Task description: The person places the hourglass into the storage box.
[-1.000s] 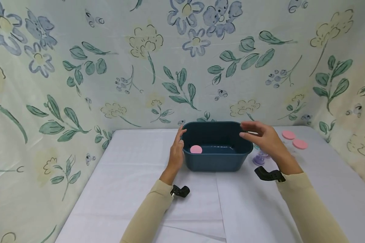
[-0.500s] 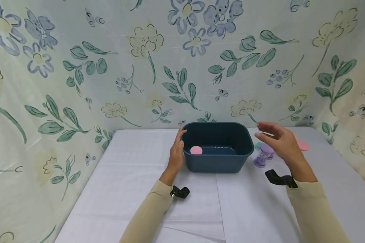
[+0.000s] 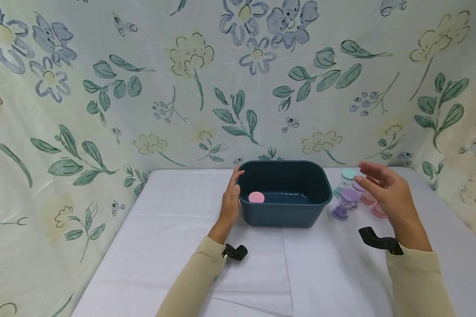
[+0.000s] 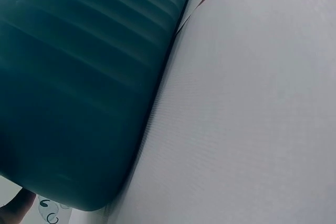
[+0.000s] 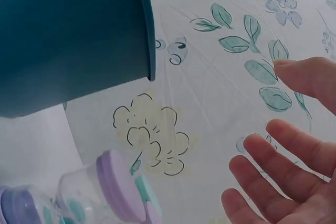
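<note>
A dark teal plastic bin stands at the middle back of the table, with a round pink piece inside at its left. My left hand rests against the bin's left side, fingers fairly straight and reaching up to the rim. In the left wrist view the bin's ribbed wall covers most of that hand. My right hand is in the air to the right, fingers spread apart from the thumb, holding nothing. Below and beside it stand small sand timers, among them a purple one and a teal-capped one.
Pink-based timers stand partly behind my right hand. A white cloth covers the table. Right behind the bin hangs a flowered curtain, which also closes off both sides.
My right hand has moved from the bin's right rim out to the right, past the purple timers, uncovering more of them. The left hand and the bin stay put.
</note>
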A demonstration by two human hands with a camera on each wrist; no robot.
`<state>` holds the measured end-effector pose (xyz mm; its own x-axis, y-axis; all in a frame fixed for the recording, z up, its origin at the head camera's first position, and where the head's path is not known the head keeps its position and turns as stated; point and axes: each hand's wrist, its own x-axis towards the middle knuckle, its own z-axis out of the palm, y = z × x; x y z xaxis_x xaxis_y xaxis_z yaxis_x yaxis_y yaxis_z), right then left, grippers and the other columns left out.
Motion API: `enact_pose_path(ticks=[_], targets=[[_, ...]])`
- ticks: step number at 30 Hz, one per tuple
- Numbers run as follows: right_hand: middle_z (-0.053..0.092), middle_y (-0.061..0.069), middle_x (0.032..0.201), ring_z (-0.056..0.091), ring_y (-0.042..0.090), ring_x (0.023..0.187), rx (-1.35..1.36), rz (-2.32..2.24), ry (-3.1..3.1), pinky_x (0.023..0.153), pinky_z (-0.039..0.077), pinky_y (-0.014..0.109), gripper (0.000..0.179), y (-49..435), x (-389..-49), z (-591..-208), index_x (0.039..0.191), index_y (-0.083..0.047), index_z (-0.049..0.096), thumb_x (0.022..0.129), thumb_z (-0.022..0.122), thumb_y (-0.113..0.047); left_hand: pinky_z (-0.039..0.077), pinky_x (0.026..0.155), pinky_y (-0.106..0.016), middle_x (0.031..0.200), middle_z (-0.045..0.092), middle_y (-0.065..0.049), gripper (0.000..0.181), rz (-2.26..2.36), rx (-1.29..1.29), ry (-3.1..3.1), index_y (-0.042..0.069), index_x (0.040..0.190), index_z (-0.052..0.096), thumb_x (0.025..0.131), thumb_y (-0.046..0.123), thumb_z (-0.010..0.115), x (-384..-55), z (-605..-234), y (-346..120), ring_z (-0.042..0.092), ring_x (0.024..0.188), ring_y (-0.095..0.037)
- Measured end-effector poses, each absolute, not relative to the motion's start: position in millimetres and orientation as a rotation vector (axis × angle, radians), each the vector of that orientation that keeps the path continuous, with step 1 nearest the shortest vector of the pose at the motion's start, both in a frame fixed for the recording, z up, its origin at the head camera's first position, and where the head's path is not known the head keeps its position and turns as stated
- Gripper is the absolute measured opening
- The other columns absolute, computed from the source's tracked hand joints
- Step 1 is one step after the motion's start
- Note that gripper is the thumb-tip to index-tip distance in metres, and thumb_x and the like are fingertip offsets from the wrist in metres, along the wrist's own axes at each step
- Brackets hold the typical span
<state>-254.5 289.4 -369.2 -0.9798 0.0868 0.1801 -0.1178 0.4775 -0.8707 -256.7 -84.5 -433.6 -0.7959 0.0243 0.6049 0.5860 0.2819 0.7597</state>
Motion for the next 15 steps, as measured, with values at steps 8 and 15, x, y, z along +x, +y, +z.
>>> enact_pose_path(ticks=[8, 15], targets=[[0.036, 0.003, 0.153, 0.028, 0.023, 0.143, -0.077, 1.414, -2.488, 0.114, 0.025, 0.04, 0.069, 301.2, -255.8, -374.1, 0.149, -0.024, 0.038, 0.089, 0.063, -0.046, 0.017, 0.114, -0.054, 0.156, 0.025, -0.017, 0.049, -1.567, -0.531, -2.072, -0.007, 0.141, 0.038, 0.096, 0.008, 0.024, -255.5, -432.2, -83.7, 0.019, 0.145, -0.034], [0.037, 0.0, 0.152, 0.027, 0.02, 0.143, -0.174, 1.38, -2.446, 0.115, 0.022, 0.041, 0.069, 314.3, -259.4, -381.0, 0.148, -0.025, 0.039, 0.088, 0.064, -0.046, 0.018, 0.114, -0.055, 0.157, 0.024, -0.016, 0.046, -1.554, -0.548, -2.066, -0.008, 0.141, 0.038, 0.098, 0.004, 0.025, -260.2, -437.8, -85.4, 0.019, 0.145, -0.035]])
